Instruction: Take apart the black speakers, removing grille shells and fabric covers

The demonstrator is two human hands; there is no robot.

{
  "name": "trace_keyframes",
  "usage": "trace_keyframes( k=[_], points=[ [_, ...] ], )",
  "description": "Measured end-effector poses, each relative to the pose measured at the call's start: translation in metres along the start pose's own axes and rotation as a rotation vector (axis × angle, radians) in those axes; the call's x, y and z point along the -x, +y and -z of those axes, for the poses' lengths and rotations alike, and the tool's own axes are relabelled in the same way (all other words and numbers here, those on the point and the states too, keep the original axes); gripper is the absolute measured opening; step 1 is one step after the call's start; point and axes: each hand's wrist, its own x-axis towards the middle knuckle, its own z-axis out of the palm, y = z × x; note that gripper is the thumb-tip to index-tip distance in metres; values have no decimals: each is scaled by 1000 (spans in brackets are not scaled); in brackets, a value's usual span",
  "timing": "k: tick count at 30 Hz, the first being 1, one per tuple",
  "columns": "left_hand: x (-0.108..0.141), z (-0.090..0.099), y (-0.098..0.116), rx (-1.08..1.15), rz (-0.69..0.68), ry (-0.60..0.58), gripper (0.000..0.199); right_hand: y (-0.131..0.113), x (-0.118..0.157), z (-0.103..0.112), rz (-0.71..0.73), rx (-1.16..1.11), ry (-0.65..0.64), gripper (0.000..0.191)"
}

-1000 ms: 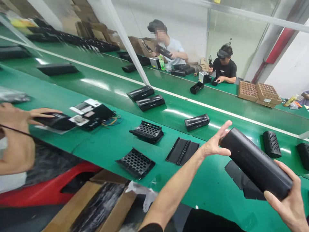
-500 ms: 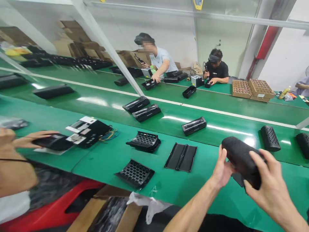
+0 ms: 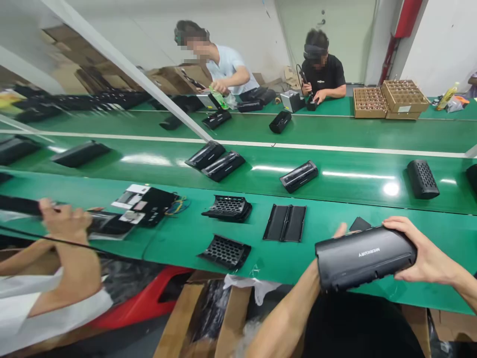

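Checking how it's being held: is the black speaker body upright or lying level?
Roughly level: the black speaker body lies sideways, left hand at one end, right hand at the other.

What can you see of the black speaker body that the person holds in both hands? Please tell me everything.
The black speaker body is a long, rounded tube of what looks like satin plastic, with small pale capital lettering and a lengthwise groove below it. It lies sideways, tilted with its right end higher, above the green workbench. The right hand wraps its right end; the left hand is mostly hidden behind its left end.
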Motion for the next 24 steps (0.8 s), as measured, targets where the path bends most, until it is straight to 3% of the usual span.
trace_keyframes(
  k=[2, 5, 7, 10, 12, 16, 20, 24],
  points=[
    [14, 13, 0, -46, -193, -22, 107, 8, 12, -7, -73, 37, 99, 82],
    [30, 28, 1, -301, -467, -63, 122, 18, 24, -19, -129, 50, 203, 77],
    [32, 29, 2, -459, -552, -40, 114, 21, 26, -25, -178, -7, 237, 84],
    [25, 23, 4, -513, -647, -12, 96, 22, 27, -30, -266, -216, 251, 109],
    [19, 18, 6, -506, -672, 2, 91, 24, 28, -33, -316, -316, 254, 108],
    [16, 14, 12, -549, -624, 17, 87, 30, 31, -39, -388, -308, 317, 86],
    [24, 16, 16, -663, -516, -60, 108, 35, 36, -40, -436, -351, 297, 89],
    [14, 19, 5, -592, -536, 23, 107, 41, 34, -43, -521, -456, 332, 86]
  ],
)
